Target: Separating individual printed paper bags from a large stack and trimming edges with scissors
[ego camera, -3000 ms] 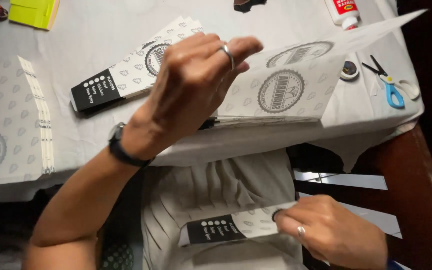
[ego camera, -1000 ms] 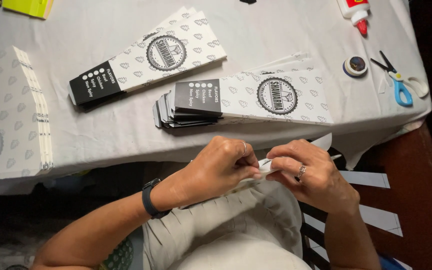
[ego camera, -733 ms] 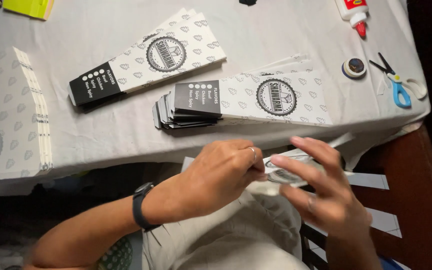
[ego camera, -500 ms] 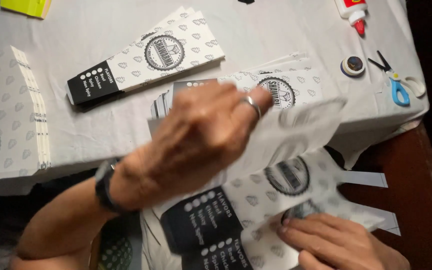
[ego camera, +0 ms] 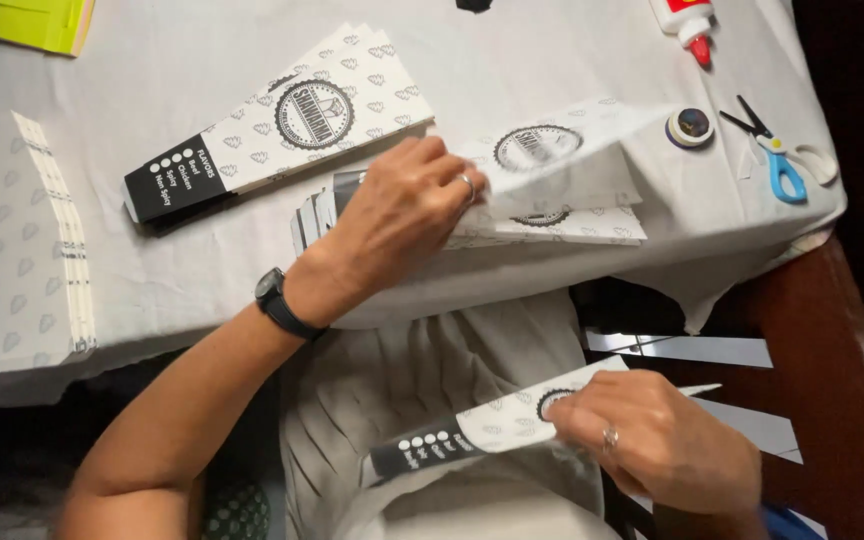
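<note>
While my left hand (ego camera: 402,215) presses flat on the pile of paper sleeves (ego camera: 552,195), fingers spread over its top sheet, my right hand (ego camera: 652,440) pinches another sleeve (ego camera: 482,430) in my lap, not yet stacked.

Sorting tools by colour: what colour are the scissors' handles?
Blue on the small scissors, beside the white tablecloth's right edge; head view.

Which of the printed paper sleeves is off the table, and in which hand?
The sleeve held over the lap by the right hand; the other sleeves lie on the table, one stack under the left hand.
</note>
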